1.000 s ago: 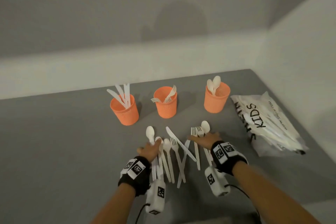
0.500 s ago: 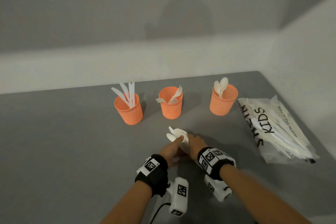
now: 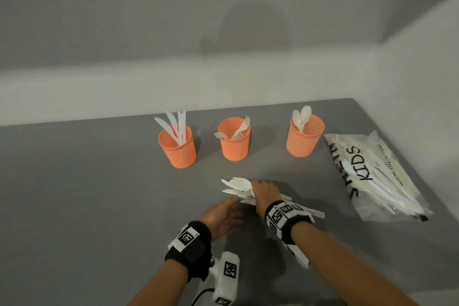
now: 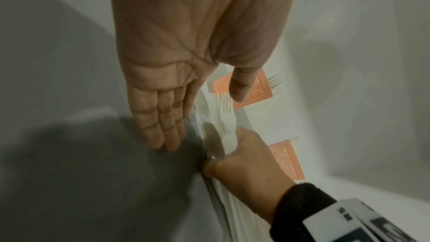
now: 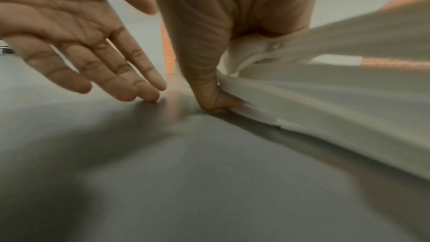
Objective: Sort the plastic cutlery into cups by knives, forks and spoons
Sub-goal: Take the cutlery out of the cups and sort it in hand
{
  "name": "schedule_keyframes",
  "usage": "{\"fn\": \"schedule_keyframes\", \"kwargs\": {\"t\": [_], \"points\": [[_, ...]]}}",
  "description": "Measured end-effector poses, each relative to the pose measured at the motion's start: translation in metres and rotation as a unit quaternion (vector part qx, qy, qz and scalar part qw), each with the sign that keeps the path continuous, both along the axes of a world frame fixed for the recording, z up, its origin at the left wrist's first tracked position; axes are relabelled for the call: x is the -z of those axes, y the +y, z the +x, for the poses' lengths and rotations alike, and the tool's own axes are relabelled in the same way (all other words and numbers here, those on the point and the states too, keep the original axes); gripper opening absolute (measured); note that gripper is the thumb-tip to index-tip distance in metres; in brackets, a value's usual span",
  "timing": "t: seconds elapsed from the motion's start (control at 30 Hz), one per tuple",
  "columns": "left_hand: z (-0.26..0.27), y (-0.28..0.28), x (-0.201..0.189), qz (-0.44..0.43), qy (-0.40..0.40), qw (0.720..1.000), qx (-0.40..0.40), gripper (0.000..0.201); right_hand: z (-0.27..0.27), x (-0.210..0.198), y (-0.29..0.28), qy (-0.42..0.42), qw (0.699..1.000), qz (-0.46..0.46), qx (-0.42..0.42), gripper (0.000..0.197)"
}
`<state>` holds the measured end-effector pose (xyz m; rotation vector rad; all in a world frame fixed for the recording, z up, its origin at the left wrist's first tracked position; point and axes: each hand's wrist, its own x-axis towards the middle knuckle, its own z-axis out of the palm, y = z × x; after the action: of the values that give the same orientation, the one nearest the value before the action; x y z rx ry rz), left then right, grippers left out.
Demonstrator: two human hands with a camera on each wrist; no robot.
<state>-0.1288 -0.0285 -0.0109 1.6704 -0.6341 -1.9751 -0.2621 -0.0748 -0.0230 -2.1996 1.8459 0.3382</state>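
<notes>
Three orange mesh cups stand in a row on the grey table: the left cup [image 3: 177, 148] holds knives, the middle cup [image 3: 234, 140] forks, the right cup [image 3: 304, 135] spoons. My right hand [image 3: 264, 194] grips a bundle of white plastic cutlery [image 3: 237, 187] just above the table, heads fanning out to the left and handles trailing under my wrist. In the right wrist view the thumb [image 5: 210, 98] pins the cutlery bundle [image 5: 314, 102]. My left hand [image 3: 222, 216] hovers just left of it, fingers straight and empty; in the left wrist view the left hand [image 4: 163, 117] lies flat beside the cutlery bundle [image 4: 223, 126].
A clear plastic bag [image 3: 372, 176] printed with black letters, with more white cutlery in it, lies at the table's right edge. A pale wall runs behind the cups and along the right side.
The cutlery that lay spread on the table has been swept together into one bundle. My right hand now holds it alone, and my left hand has let go and drawn back.
</notes>
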Motion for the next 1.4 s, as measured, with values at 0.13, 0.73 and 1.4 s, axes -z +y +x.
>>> {"fn": "schedule_keyframes", "kwargs": {"t": [0.13, 0.73, 1.4], "points": [[0.01, 0.009, 0.005, 0.001, -0.003, 1.0, -0.008, 0.026, 0.0, -0.003, 0.001, -0.033, 0.999, 0.018, 0.017, 0.054], [0.011, 0.016, -0.002, -0.044, -0.058, 0.996, 0.041, 0.025, -0.053, -0.009, 0.017, -0.106, 0.993, 0.057, 0.019, 0.031], [0.024, 0.048, -0.009, -0.048, 0.009, 0.999, 0.009, 0.023, -0.031, -0.054, 0.017, -0.253, 0.961, -0.029, 0.108, 0.028]]}}
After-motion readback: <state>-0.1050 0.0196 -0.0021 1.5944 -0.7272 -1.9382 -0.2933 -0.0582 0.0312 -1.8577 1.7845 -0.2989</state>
